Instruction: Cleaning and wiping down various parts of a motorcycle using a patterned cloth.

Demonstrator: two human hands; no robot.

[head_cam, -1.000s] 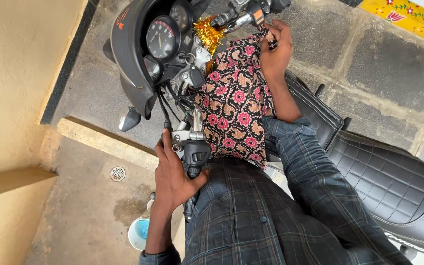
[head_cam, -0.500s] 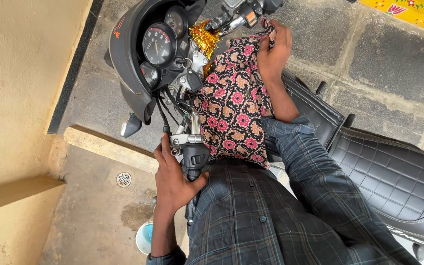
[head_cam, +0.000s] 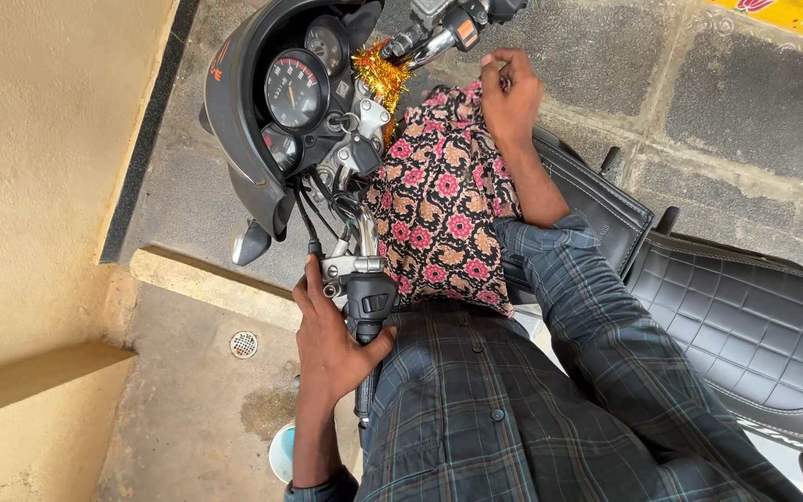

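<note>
My left hand (head_cam: 335, 342) is closed around the left handlebar grip (head_cam: 369, 311) of a black motorcycle, by its switch cluster. My right hand (head_cam: 510, 93) pinches the gathered top of a floral cloth bag (head_cam: 443, 218), black with pink flowers. The bag hangs over the fuel tank, between the handlebars. My plaid shirt sleeve (head_cam: 597, 316) reaches across the tank to it. The bag's contents are hidden.
The instrument dials (head_cam: 297, 88) sit inside a dark cowl, with gold tinsel (head_cam: 381, 74) beside them. The quilted black seat (head_cam: 745, 325) lies at right. At left are a beige wall (head_cam: 39, 167), a concrete step, a floor drain (head_cam: 243, 345) and a pale blue cup (head_cam: 281, 454).
My right hand has shifted slightly at the bag's top, fingers now pinched together. My left hand stays on the grip. The view has drifted a little.
</note>
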